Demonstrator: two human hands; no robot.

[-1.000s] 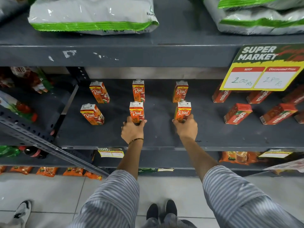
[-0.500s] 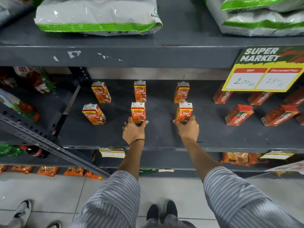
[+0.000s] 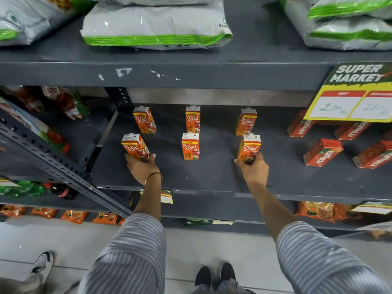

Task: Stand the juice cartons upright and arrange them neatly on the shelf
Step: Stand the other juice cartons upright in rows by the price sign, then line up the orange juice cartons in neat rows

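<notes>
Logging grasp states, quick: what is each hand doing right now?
Left hand: closed around the base of the front-left Real carton.
Right hand: closed around the base of the front-right Real carton.

left hand (image 3: 141, 168) grips front-left carton (image 3: 134, 147); right hand (image 3: 252, 169) grips front-right carton (image 3: 248, 148).

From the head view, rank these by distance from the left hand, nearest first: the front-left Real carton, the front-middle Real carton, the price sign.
1. Front-left Real carton: the left hand grips its base at the shelf's left end.
2. Front-middle Real carton: standing free, to the hand's right.
3. Price sign: hanging from the upper shelf edge, far right.
</notes>
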